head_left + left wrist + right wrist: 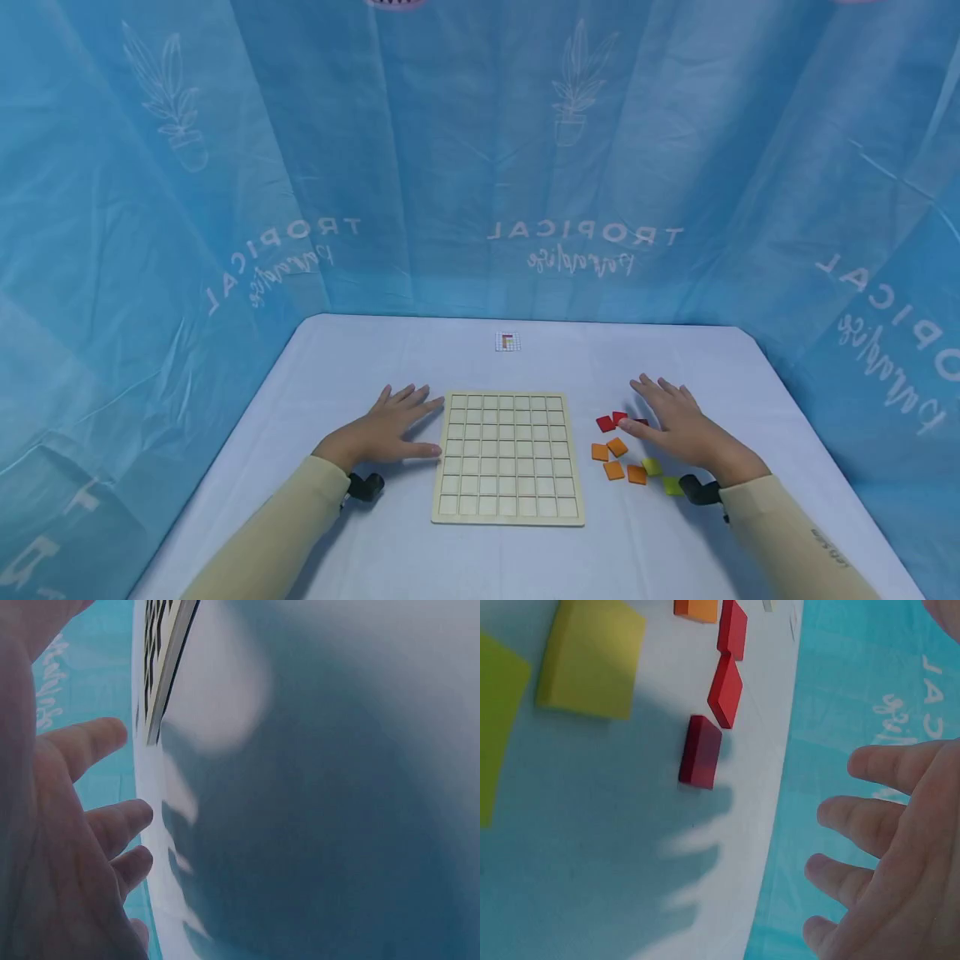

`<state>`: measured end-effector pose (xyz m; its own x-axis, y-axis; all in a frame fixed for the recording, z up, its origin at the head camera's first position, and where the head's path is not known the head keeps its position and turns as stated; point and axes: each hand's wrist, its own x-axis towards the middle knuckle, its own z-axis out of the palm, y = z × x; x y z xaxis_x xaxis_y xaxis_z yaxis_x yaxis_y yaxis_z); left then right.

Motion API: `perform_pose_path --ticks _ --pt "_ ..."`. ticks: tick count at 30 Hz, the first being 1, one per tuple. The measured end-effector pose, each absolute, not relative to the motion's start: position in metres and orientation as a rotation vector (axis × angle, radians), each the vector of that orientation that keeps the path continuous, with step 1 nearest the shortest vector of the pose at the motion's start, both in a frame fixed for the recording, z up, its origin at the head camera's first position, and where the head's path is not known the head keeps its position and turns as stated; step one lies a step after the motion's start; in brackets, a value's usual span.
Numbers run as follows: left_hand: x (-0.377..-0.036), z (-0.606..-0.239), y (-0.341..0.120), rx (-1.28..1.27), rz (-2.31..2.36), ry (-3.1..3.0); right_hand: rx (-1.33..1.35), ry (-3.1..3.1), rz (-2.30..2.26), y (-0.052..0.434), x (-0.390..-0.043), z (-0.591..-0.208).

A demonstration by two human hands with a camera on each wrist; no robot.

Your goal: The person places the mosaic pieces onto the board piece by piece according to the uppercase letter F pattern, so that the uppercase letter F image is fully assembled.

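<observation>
Two open hands hover flat beside a wooden grid board and a scatter of coloured tiles.

The left hand (386,432) lies palm-down with fingers straight and slightly spread, its fingertips at the left edge of the wooden grid board (507,457), which sits in the middle of the white table (315,383). The right hand (678,421) is held flat to the right of the board, fingers spread and gripping nothing, just above the far end of the tiles: red tiles (606,423) nearest its thumb, orange tiles (615,459) nearer the person, yellow-green tiles (652,467) by the wrist. A small pattern card (507,341) lies at the far edge.
</observation>
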<state>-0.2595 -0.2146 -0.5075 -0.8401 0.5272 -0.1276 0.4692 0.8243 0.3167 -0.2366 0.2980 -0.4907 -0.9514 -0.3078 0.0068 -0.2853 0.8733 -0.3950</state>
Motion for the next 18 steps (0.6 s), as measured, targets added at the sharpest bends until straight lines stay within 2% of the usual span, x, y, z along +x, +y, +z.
perform_pose_path --ticks 18 --pt "-0.248 -0.534 -0.197 0.696 0.74 2.798 -0.451 2.884 -0.825 0.285 -0.24 -0.51"
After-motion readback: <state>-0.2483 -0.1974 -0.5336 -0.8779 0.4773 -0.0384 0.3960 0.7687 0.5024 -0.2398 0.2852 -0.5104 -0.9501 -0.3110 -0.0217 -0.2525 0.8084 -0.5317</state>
